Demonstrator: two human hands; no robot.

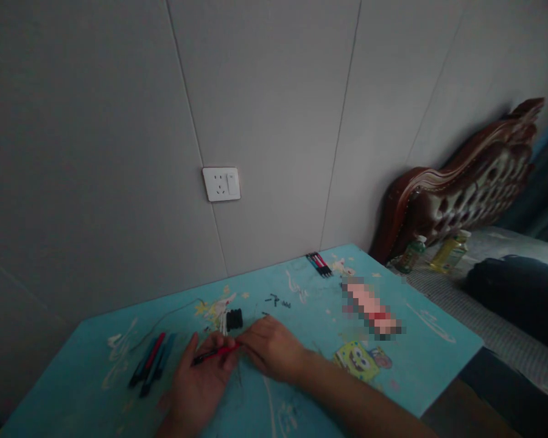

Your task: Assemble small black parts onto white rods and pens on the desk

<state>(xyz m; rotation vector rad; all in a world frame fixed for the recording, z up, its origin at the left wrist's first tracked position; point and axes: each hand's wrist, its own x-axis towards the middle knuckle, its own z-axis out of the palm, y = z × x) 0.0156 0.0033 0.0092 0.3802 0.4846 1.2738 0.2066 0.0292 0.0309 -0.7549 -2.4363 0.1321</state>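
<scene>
The left hand is bare; so is the right hand. The right forearm is bare too; it tapers toward the hand.

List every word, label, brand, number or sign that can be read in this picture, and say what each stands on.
No text can be read.
Turquoise tabletop: white script-like marks, too blurred to read.
White socket panel: switch mark too small.
Green-tinted bottle and yellow bottle: any label print too small and blurred.
Red-and-black pen held by the left hand and right hand: no lettering discernible.
Pixelated patch on the tabletop: hidden.
</scene>
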